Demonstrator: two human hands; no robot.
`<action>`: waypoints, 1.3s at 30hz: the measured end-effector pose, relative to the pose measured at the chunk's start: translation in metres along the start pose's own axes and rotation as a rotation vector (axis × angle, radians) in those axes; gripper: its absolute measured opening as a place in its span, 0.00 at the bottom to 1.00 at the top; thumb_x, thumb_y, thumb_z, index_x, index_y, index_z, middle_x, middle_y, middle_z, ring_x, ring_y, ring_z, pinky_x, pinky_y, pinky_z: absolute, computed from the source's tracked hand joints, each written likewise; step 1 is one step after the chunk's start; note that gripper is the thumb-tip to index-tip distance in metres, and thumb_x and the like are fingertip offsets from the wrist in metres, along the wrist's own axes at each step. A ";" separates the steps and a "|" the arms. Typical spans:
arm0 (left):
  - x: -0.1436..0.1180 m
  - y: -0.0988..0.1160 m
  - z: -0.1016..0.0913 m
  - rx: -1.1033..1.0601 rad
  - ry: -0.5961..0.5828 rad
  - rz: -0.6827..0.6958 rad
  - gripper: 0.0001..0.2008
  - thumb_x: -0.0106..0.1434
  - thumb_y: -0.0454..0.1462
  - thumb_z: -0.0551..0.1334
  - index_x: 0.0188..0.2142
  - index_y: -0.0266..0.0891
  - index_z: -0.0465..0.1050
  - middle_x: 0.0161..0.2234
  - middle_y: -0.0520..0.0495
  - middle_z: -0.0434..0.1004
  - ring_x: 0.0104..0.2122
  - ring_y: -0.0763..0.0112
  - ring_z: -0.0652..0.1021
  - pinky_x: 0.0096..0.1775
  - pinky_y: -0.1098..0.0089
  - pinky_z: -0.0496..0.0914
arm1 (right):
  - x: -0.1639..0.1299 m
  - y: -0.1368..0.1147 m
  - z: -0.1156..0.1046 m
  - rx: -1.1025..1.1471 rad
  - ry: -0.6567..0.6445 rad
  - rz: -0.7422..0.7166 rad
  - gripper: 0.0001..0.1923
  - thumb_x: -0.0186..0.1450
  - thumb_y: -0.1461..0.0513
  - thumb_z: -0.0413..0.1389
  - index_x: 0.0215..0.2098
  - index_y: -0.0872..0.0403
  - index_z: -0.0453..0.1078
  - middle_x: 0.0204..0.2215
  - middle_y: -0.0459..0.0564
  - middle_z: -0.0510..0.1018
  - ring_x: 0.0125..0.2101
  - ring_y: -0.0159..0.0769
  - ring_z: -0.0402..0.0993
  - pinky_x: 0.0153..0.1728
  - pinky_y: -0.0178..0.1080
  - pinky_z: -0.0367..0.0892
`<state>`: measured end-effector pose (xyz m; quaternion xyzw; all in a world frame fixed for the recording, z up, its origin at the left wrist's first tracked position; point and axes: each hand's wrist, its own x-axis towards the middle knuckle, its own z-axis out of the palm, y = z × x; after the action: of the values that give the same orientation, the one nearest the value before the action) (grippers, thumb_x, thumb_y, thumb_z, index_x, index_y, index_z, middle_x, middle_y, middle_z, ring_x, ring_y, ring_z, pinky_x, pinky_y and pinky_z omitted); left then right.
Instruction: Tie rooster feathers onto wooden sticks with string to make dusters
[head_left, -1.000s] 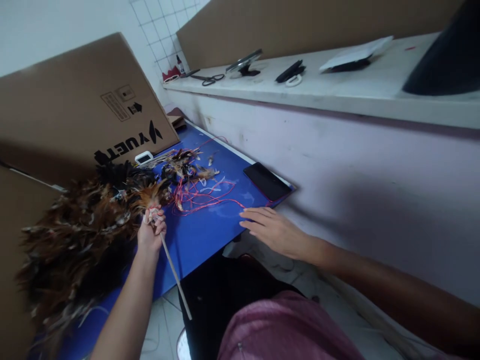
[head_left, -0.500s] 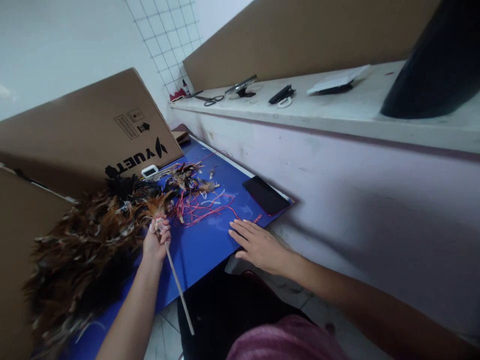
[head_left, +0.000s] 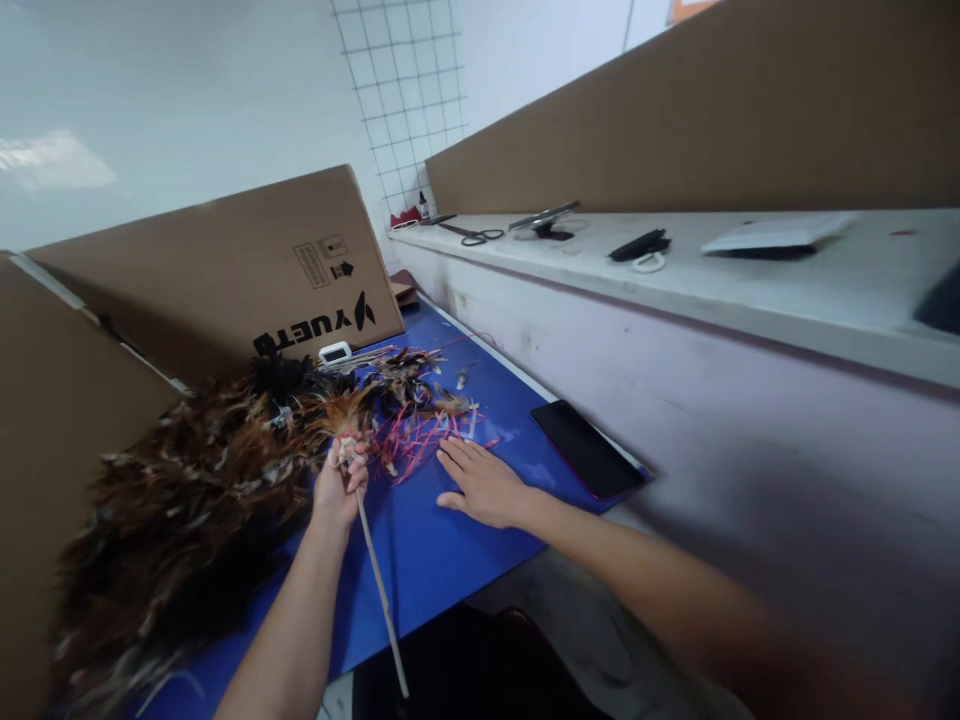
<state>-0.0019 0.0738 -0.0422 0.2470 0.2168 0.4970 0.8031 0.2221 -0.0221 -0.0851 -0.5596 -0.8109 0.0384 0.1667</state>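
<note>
My left hand grips a feather duster near its top, where brown feathers are bound to a thin pale stick. The stick slants down toward me past the table's front edge. My right hand is open and palm down, its fingers reaching the near edge of a tangle of pink strings on the blue table. Behind and left of my left hand lies a big heap of brown and black feathers. Smaller feather tufts lie beyond the strings.
A black phone lies at the table's right edge by the wall. Cardboard boxes stand along the left and back. A white ledge on the right holds scissors, and a small white device rests behind the feathers.
My right hand has moved left and forward, from the table's front edge to the pink strings, which look more bunched together. My left hand keeps its hold. The camera view has shifted.
</note>
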 end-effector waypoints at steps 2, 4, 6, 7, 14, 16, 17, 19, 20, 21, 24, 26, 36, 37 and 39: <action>-0.003 0.005 -0.002 -0.028 0.013 0.012 0.13 0.66 0.37 0.45 0.38 0.34 0.65 0.25 0.50 0.61 0.16 0.84 0.59 0.11 0.85 0.51 | 0.020 0.006 0.006 -0.013 0.009 0.022 0.40 0.63 0.42 0.35 0.61 0.61 0.52 0.61 0.60 0.52 0.61 0.46 0.43 0.59 0.48 0.43; -0.006 0.010 -0.002 -0.066 0.008 0.032 0.13 0.66 0.38 0.45 0.37 0.34 0.65 0.25 0.51 0.61 0.16 0.85 0.59 0.11 0.85 0.51 | 0.038 0.013 0.012 -0.035 0.039 0.035 0.39 0.63 0.43 0.36 0.60 0.62 0.53 0.61 0.60 0.53 0.61 0.46 0.45 0.59 0.48 0.44; -0.009 0.016 -0.001 -0.092 -0.002 0.058 0.13 0.66 0.38 0.46 0.36 0.34 0.66 0.25 0.51 0.61 0.16 0.85 0.59 0.11 0.85 0.50 | 0.054 0.020 0.016 -0.058 0.091 0.036 0.36 0.64 0.44 0.38 0.59 0.62 0.56 0.59 0.61 0.57 0.60 0.46 0.48 0.57 0.48 0.47; -0.010 0.018 -0.001 -0.097 -0.003 0.069 0.13 0.66 0.38 0.46 0.36 0.34 0.66 0.25 0.51 0.60 0.16 0.85 0.59 0.11 0.85 0.50 | 0.061 0.023 0.017 -0.064 0.118 0.031 0.34 0.64 0.45 0.39 0.58 0.61 0.58 0.58 0.61 0.59 0.59 0.45 0.51 0.57 0.48 0.49; -0.012 0.026 -0.004 -0.114 -0.018 0.139 0.13 0.66 0.39 0.47 0.36 0.33 0.66 0.26 0.51 0.61 0.16 0.86 0.60 0.11 0.86 0.50 | 0.068 0.027 0.001 -0.081 0.248 0.031 0.16 0.65 0.66 0.42 0.42 0.60 0.70 0.42 0.57 0.75 0.45 0.41 0.66 0.47 0.45 0.58; -0.012 0.027 -0.005 -0.111 -0.003 0.149 0.12 0.66 0.39 0.48 0.37 0.33 0.66 0.26 0.51 0.61 0.16 0.86 0.59 0.11 0.86 0.50 | 0.060 0.019 -0.008 -0.112 0.313 0.023 0.14 0.63 0.68 0.44 0.39 0.59 0.70 0.38 0.56 0.75 0.43 0.43 0.66 0.43 0.47 0.58; -0.012 0.028 -0.006 -0.108 0.001 0.150 0.12 0.65 0.39 0.48 0.37 0.33 0.66 0.26 0.51 0.61 0.16 0.86 0.59 0.11 0.86 0.50 | 0.055 0.014 -0.012 -0.136 0.356 0.001 0.13 0.62 0.69 0.44 0.38 0.57 0.71 0.36 0.56 0.75 0.41 0.44 0.65 0.42 0.47 0.58; -0.011 0.027 -0.007 -0.105 -0.002 0.146 0.12 0.65 0.39 0.49 0.37 0.34 0.66 0.26 0.51 0.61 0.16 0.86 0.58 0.11 0.86 0.51 | 0.049 0.001 -0.017 -0.171 0.416 -0.081 0.12 0.62 0.68 0.46 0.33 0.55 0.71 0.32 0.54 0.76 0.38 0.44 0.65 0.38 0.47 0.57; -0.011 0.027 -0.007 -0.105 -0.006 0.144 0.12 0.65 0.39 0.49 0.38 0.34 0.66 0.26 0.51 0.61 0.16 0.86 0.58 0.11 0.86 0.51 | 0.047 -0.005 -0.017 -0.169 0.419 -0.146 0.11 0.62 0.68 0.46 0.31 0.55 0.71 0.30 0.53 0.75 0.36 0.43 0.65 0.37 0.47 0.57; -0.011 0.027 -0.007 -0.106 -0.009 0.144 0.12 0.65 0.39 0.49 0.38 0.34 0.66 0.26 0.51 0.61 0.16 0.86 0.58 0.11 0.86 0.51 | 0.046 -0.012 -0.017 -0.145 0.399 -0.223 0.11 0.62 0.68 0.46 0.31 0.54 0.71 0.30 0.53 0.75 0.36 0.42 0.65 0.37 0.46 0.57; -0.012 0.026 -0.007 -0.115 -0.008 0.144 0.12 0.65 0.39 0.48 0.38 0.33 0.66 0.26 0.51 0.61 0.16 0.86 0.58 0.11 0.86 0.50 | 0.045 -0.031 -0.009 -0.004 0.263 -0.447 0.12 0.63 0.66 0.47 0.39 0.54 0.71 0.38 0.52 0.75 0.40 0.41 0.65 0.40 0.46 0.58; -0.012 0.026 -0.007 -0.124 -0.004 0.141 0.13 0.66 0.39 0.47 0.38 0.33 0.66 0.26 0.51 0.61 0.16 0.86 0.58 0.11 0.86 0.51 | 0.045 -0.038 -0.003 0.069 0.150 -0.525 0.15 0.63 0.62 0.48 0.47 0.52 0.68 0.46 0.52 0.73 0.46 0.41 0.63 0.45 0.46 0.58; -0.012 0.026 -0.007 -0.131 0.020 0.125 0.12 0.66 0.38 0.47 0.36 0.34 0.65 0.26 0.50 0.61 0.16 0.86 0.59 0.11 0.86 0.51 | 0.049 -0.006 -0.010 0.236 0.373 -0.299 0.10 0.65 0.64 0.47 0.39 0.53 0.70 0.41 0.52 0.74 0.41 0.37 0.69 0.44 0.44 0.64; -0.012 0.026 -0.007 -0.127 0.022 0.124 0.12 0.66 0.38 0.47 0.35 0.34 0.65 0.26 0.50 0.61 0.16 0.86 0.59 0.11 0.86 0.51 | 0.050 0.000 -0.014 0.260 0.456 -0.222 0.10 0.65 0.64 0.47 0.39 0.52 0.69 0.40 0.52 0.74 0.41 0.37 0.69 0.44 0.43 0.64; -0.012 0.026 -0.008 -0.116 0.024 0.121 0.12 0.66 0.39 0.48 0.36 0.33 0.65 0.26 0.50 0.62 0.16 0.86 0.59 0.11 0.86 0.51 | 0.050 0.013 -0.020 0.273 0.598 -0.072 0.10 0.64 0.64 0.47 0.38 0.52 0.69 0.38 0.52 0.73 0.41 0.39 0.69 0.44 0.44 0.65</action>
<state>-0.0294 0.0742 -0.0310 0.2067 0.1819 0.5592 0.7819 0.2237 0.0265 -0.0578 -0.4896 -0.7327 -0.0252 0.4719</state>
